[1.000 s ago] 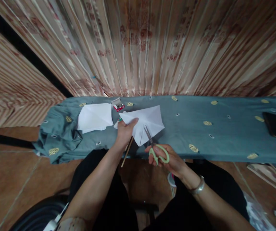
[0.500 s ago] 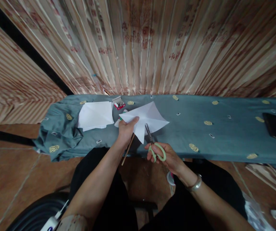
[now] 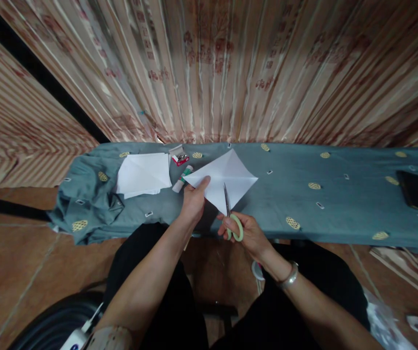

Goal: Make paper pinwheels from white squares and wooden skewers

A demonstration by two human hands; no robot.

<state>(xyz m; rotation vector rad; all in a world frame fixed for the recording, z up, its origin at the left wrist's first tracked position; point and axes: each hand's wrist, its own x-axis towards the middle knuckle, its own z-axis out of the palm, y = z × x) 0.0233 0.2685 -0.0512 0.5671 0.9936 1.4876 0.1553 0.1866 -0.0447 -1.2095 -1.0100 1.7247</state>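
left hand point(image 3: 193, 204) pinching the white paper point(image 3: 227, 182) above the blue cloth point(image 3: 340, 204); right hand point(image 3: 247, 233) closed around scissors point(image 3: 231, 218). best held taut, cutting straight along the crease.

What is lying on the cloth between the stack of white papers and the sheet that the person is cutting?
In the head view, a glue stick lies between the stack of white papers and the held sheet.
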